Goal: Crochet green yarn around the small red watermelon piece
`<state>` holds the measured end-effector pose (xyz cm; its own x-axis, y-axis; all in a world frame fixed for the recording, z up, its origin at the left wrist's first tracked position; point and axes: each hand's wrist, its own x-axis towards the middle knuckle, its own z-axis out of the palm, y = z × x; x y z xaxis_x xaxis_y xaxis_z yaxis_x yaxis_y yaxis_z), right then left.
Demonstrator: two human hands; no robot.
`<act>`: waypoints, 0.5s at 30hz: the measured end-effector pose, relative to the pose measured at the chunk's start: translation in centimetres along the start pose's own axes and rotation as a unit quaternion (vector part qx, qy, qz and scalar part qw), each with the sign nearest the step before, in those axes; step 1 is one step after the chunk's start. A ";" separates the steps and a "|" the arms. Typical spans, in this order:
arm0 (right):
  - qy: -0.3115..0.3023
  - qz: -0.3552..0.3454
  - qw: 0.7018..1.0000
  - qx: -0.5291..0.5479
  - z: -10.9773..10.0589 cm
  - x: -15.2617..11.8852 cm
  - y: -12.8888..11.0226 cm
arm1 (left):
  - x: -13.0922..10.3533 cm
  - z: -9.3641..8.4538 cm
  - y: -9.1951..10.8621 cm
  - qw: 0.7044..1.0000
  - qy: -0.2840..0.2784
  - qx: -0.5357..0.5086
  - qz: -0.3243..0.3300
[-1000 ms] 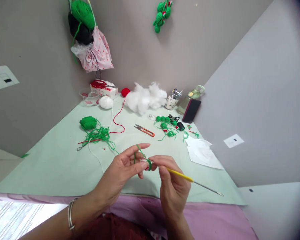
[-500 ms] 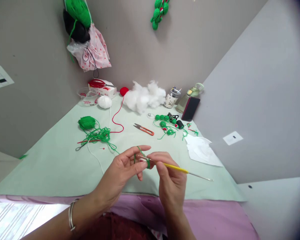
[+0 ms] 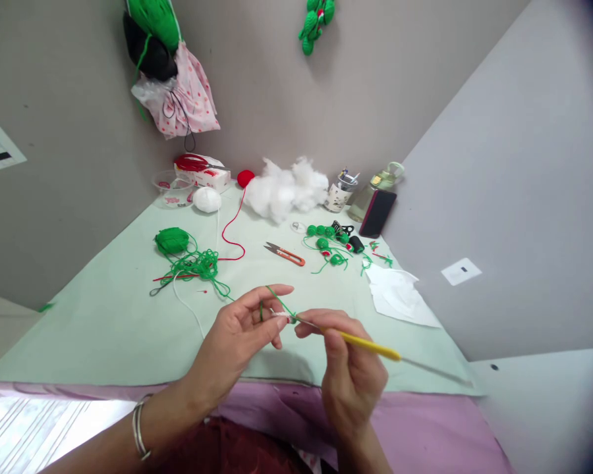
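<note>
At front: bangle (image 3: 139,428) on left wrist, pink cloth (image 3: 415,428) along near edge. Pinched between thumb and fingers of left hand (image 3: 247,329): small crochet piece (image 3: 292,319), green, red and white, up over near part of surface (image 3: 113,329). Over raised left forefinger, down to piece: green yarn (image 3: 282,303), looks taut. Gripped in right hand (image 3: 353,359) by yellow handle: crochet hook (image 3: 370,345), front end right at piece; too small to tell if through a loop. Step in hand, by judgement: working a green stitch at piece's edge. Next move likely calls for firm pinch, even yarn tension off forefinger, slight turn of hook to catch strand and draw through without dropping loop. Farther, left: tangled yarn (image 3: 200,264) beside green ball (image 3: 172,241). Middle: orange snips (image 3: 285,254), blades leftward. Right: white paper (image 3: 400,299), small green balls (image 3: 322,243) with loose ends. At back, left to right: red scissors (image 3: 190,162) on box (image 3: 212,178), white yarn ball (image 3: 207,199), red yarn ball (image 3: 246,178), fluffy stuffing (image 3: 281,191), pen cup (image 3: 339,195), phone (image 3: 378,214) leaning by bottle (image 3: 363,205). Hung on wall: spotted pink bag (image 3: 192,102).
</note>
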<state>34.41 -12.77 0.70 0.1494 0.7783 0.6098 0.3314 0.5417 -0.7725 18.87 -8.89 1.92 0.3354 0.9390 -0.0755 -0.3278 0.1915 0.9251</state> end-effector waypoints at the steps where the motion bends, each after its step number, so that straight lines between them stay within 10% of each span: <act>1: -0.014 -0.045 0.998 -0.045 0.1 -0.2 0.1 | 0.0 0.0 -0.1 1.000 0.004 0.002 0.005; 6: -0.029 -0.192 0.957 -0.216 0.7 -1.1 1.0 | 0.1 0.2 -0.3 0.995 -0.006 -0.087 -0.047; 10: 0.012 -0.077 0.991 -0.106 0.7 -0.4 0.6 | 0.6 -0.1 0.2 0.975 -0.020 -0.175 -0.132; 15: 0.019 0.029 0.998 0.056 0.7 0.6 0.3 | 0.6 0.1 0.1 0.988 -0.034 -0.130 -0.078</act>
<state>33.98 -11.89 0.69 0.2024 0.7980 0.5676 0.2158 0.5290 -0.8207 19.11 -8.33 2.03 0.4558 0.8724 -0.1766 -0.4803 0.4081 0.7763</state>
